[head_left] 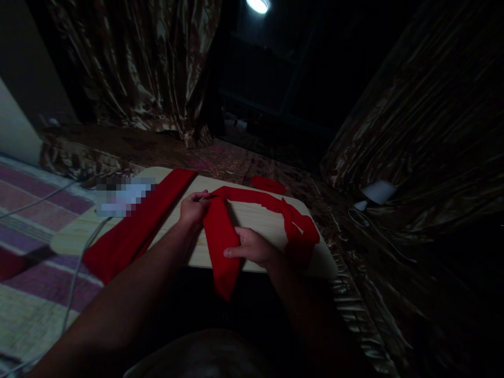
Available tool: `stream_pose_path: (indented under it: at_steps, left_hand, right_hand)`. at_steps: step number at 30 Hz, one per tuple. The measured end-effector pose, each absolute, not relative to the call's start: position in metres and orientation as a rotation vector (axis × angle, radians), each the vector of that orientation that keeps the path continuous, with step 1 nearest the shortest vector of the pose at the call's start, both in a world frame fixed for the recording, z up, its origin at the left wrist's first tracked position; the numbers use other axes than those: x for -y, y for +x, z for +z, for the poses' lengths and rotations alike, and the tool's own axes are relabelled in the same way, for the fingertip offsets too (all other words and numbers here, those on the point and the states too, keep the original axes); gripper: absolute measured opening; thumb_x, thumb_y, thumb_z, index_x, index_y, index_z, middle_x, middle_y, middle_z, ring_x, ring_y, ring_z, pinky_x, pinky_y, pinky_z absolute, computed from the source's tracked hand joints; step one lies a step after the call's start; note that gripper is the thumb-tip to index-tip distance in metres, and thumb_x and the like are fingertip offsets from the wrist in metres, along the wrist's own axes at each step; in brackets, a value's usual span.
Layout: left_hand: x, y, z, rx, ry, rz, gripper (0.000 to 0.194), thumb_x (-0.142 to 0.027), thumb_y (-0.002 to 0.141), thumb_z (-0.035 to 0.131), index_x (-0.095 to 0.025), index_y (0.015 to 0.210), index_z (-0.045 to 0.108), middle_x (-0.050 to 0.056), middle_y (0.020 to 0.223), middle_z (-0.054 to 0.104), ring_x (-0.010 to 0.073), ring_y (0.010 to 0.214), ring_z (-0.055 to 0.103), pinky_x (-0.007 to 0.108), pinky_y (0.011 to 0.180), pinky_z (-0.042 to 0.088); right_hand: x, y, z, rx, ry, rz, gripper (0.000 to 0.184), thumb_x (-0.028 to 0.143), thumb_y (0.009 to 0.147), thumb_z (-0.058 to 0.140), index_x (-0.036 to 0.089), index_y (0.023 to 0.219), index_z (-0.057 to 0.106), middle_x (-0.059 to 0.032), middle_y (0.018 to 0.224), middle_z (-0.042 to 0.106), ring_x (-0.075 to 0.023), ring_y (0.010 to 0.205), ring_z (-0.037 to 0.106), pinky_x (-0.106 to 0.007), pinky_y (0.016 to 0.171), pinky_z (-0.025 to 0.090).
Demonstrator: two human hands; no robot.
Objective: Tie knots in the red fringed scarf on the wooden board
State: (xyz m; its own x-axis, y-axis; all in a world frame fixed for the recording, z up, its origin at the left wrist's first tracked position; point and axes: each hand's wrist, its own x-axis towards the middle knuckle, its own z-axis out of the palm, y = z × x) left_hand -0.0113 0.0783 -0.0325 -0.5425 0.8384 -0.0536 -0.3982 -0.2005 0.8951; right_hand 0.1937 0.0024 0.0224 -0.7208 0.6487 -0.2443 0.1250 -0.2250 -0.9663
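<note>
Both hands are at work on one red cloth panel (221, 236). Left hand (192, 208) has its fingertips pinched together at the panel's far end, where a small pale sliver shows, too slight to identify. Right hand (254, 247), nearer the body, is clamped on the panel's right edge, thumb lying across the upper face. Between the hands the panel slants toward the wearer, its pointed lower end hanging past the near edge of a pale wooden board (258, 219).

From the left fingertips a narrow red strip (252, 196) runs rightward, beyond the right hand, to a crumpled red heap (302, 231) to that hand's right; whether strip and panel are one piece, I cannot tell. Left of the left hand, a long folded red length (144, 231) lies diagonally across the board, with a pixelated patch (124, 199) beside it. Ahead of the right hand, just past the board's far edge, sits a small red piece (268, 184).

Farther left of the left hand spreads a striped rug (47, 286), crossed by a pale cable (74, 273). Well to the right of the right hand stands a white-shaded lamp (379, 192).
</note>
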Motion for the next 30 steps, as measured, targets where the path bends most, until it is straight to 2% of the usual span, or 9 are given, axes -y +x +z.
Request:
stream_pose_path:
  at_steps: [5,10,12,15,18,22,26,28,30]
  left_hand:
    - [-0.08,-0.012,-0.036,-1.201,0.593,1.855,0.023,-0.004,0.059,0.067,-0.014,0.079,0.069,0.014,0.128,0.066,0.0262,0.112,0.066,0.041,0.099,0.051]
    - [-0.083,-0.012,-0.04,-1.268,0.684,1.845,0.022,-0.006,0.059,0.067,-0.014,0.079,0.069,0.016,0.129,0.066,0.0268,0.113,0.066,0.041,0.1,0.05]
    - [-0.085,-0.012,-0.043,-1.291,0.736,1.837,0.022,-0.008,0.058,0.067,-0.014,0.079,0.069,0.016,0.128,0.066,0.0262,0.112,0.066,0.04,0.098,0.051]
    - [-0.087,-0.01,-0.047,-1.379,0.834,1.794,0.02,-0.011,0.059,0.066,-0.015,0.078,0.068,0.015,0.121,0.07,0.0243,0.101,0.069,0.036,0.089,0.054]
    - [-0.087,-0.008,-0.05,-1.578,0.97,1.715,0.015,-0.013,0.062,0.061,-0.016,0.076,0.067,0.012,0.107,0.074,0.0218,0.087,0.071,0.033,0.08,0.055]
    - [-0.087,-0.008,-0.052,-1.837,1.178,1.661,0.015,-0.013,0.067,0.056,-0.018,0.075,0.068,0.008,0.102,0.076,0.0211,0.092,0.07,0.03,0.086,0.052]
    - [-0.086,-0.009,-0.052,-1.938,1.272,1.569,0.016,-0.015,0.069,0.057,-0.018,0.077,0.071,0.007,0.1,0.077,0.0224,0.093,0.071,0.03,0.089,0.051]
    - [-0.086,-0.009,-0.052,-1.918,1.331,1.526,0.017,-0.016,0.07,0.057,-0.018,0.077,0.072,0.008,0.102,0.077,0.0226,0.094,0.071,0.03,0.091,0.051]
    - [-0.086,-0.008,-0.052,-1.869,1.407,1.481,0.018,-0.017,0.07,0.056,-0.018,0.077,0.073,0.008,0.106,0.076,0.0228,0.098,0.07,0.03,0.094,0.05]
  right_hand:
    - [0.0,0.215,0.021,1.882,-1.063,2.05,0.042,0.035,0.054,0.09,0.014,0.083,0.066,-0.0001,0.08,0.068,-0.0144,0.072,0.059,-0.027,0.068,0.045]
    - [0.002,0.24,0.032,2.113,-1.087,1.925,0.035,0.041,0.064,0.084,0.015,0.077,0.065,0.0028,0.069,0.063,-0.0108,0.062,0.052,-0.024,0.06,0.041]
    - [0.005,0.247,0.043,2.089,-1.068,1.934,0.033,0.041,0.066,0.083,0.017,0.08,0.065,0.0007,0.073,0.066,-0.0139,0.066,0.056,-0.026,0.063,0.045]
    - [0.009,0.255,0.058,1.935,-1.01,2.009,0.033,0.036,0.067,0.083,0.022,0.092,0.068,-0.004,0.092,0.072,-0.021,0.085,0.064,-0.03,0.075,0.051]
    - [0.007,0.266,0.07,1.885,-1.005,2.087,0.04,0.031,0.063,0.085,0.02,0.098,0.067,-0.004,0.097,0.073,-0.0208,0.086,0.067,-0.032,0.078,0.053]
    - [0.001,0.282,0.08,2.0,-1.123,2.086,0.046,0.032,0.061,0.086,0.014,0.099,0.068,-0.0013,0.088,0.072,-0.0153,0.073,0.065,-0.024,0.064,0.051]
    - [-0.001,0.29,0.083,2.07,-1.218,1.952,0.044,0.041,0.061,0.088,0.013,0.089,0.068,0.001,0.074,0.068,-0.0112,0.059,0.059,-0.019,0.05,0.042]
    - [-0.001,0.286,0.08,1.975,-1.122,1.95,0.046,0.046,0.063,0.086,0.015,0.092,0.069,-0.0003,0.076,0.068,-0.0142,0.065,0.062,-0.022,0.056,0.047]
    - [-0.002,0.278,0.076,1.828,-0.975,1.966,0.048,0.049,0.066,0.083,0.018,0.1,0.069,-0.0035,0.085,0.071,-0.0199,0.078,0.066,-0.03,0.07,0.053]
